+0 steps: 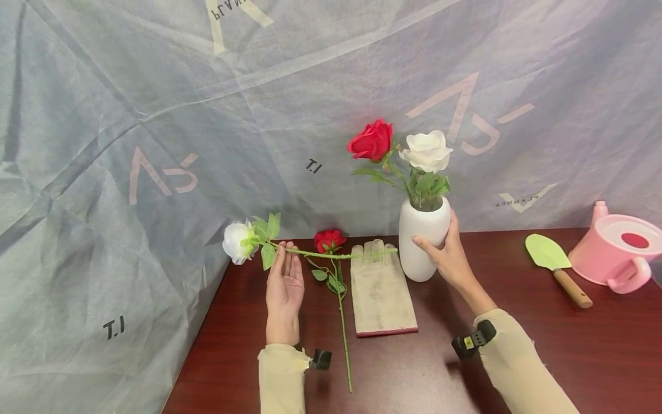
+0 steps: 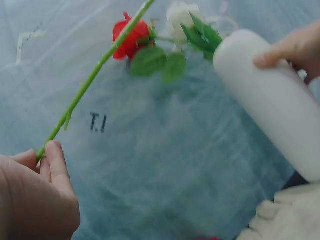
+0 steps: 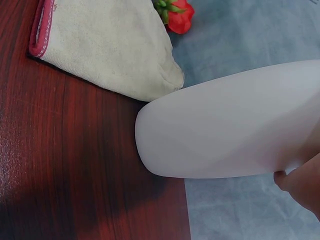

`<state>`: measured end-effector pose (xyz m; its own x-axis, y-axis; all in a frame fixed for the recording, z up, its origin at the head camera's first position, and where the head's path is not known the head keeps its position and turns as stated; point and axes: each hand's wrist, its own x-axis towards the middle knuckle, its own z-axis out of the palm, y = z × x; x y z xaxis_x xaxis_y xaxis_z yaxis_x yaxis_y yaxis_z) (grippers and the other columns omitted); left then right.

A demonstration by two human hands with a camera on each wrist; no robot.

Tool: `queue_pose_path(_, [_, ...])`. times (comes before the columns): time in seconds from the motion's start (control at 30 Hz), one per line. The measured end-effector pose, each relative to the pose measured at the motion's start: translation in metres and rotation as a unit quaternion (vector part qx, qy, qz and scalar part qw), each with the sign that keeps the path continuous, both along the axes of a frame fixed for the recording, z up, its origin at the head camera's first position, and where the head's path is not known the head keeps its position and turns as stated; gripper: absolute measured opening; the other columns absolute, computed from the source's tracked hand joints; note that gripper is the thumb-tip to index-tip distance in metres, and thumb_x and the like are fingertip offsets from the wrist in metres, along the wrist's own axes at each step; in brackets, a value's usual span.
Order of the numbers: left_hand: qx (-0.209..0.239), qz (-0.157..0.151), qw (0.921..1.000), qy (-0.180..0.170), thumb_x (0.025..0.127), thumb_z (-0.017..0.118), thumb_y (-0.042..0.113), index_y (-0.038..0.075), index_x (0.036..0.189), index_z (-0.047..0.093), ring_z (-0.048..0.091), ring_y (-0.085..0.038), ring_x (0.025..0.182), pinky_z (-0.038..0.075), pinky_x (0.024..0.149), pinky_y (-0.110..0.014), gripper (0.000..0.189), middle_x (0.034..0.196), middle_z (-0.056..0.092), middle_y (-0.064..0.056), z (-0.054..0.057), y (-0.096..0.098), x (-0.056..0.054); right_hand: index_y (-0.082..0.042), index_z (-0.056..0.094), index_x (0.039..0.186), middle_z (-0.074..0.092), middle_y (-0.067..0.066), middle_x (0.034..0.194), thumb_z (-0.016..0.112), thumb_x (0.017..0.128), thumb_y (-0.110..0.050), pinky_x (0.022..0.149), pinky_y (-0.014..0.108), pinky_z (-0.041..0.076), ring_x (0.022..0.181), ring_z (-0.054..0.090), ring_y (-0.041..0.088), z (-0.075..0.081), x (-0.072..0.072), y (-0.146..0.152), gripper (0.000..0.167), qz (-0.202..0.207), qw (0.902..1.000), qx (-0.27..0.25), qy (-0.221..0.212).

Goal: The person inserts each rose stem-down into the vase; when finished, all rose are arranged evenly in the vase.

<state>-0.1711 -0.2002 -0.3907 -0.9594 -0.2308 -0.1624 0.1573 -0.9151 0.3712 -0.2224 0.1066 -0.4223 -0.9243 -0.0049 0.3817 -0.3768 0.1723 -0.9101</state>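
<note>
My left hand (image 1: 285, 284) pinches the green stem (image 2: 82, 90) of a white rose (image 1: 239, 241) between thumb and fingers, just below its leaves. The stem lies nearly level, its bare end pointing right toward the vase. My right hand (image 1: 450, 256) grips a white vase (image 1: 423, 244) around its right side, thumb across the front. The vase stands upright, and a red rose (image 1: 371, 141) and a second white rose (image 1: 427, 151) rise from its mouth. In the right wrist view, the vase's base (image 3: 165, 140) is beside the glove, with part of my right hand at the edge.
A beige work glove (image 1: 383, 293) lies flat between the hands. Left of it another red rose (image 1: 329, 240) lies on the dark wooden table (image 1: 414, 368). At right are a green-bladed trowel (image 1: 548, 253) and a pink watering can (image 1: 600, 253). Grey printed cloth (image 1: 310, 103) hangs behind.
</note>
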Motion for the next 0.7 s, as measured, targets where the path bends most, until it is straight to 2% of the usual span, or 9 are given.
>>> queue_pose_path(0.23, [0.013,0.047,0.9988,0.000,0.090,0.061,0.006,0.003,0.086,0.070,0.066,-0.015,0.079,0.051,0.069,-0.018,0.010,0.083,0.069,-0.007,0.019,0.014,-0.004,-0.008,0.003,0.148,0.026,0.023,0.138,0.069,0.084,-0.010,0.091,0.057,0.032,0.116,0.038,0.037,0.000,0.000,0.000,0.092,-0.004,1.0000,0.003,-0.001])
queue_pose_path(0.4, [-0.001,0.075,0.9972,0.005,0.088,0.063,0.005,0.004,0.083,0.071,0.065,-0.013,0.077,0.051,0.067,-0.018,0.009,0.083,0.069,-0.006,0.027,0.028,-0.011,-0.007,0.003,0.148,0.026,0.023,0.137,0.069,0.084,-0.010,0.091,0.056,0.032,0.114,0.039,0.036,0.001,0.001,0.000,0.092,-0.008,1.0000,0.005,-0.001])
queue_pose_path(0.7, [-0.029,0.082,0.9956,0.035,0.089,0.064,0.007,0.006,0.083,0.068,0.064,-0.013,0.073,0.052,0.067,-0.020,0.007,0.083,0.067,-0.005,0.038,0.054,-0.019,-0.008,0.002,0.148,0.025,0.024,0.139,0.069,0.085,-0.011,0.091,0.058,0.033,0.115,0.038,0.038,0.001,0.001,0.000,0.092,-0.008,0.9999,0.004,-0.011])
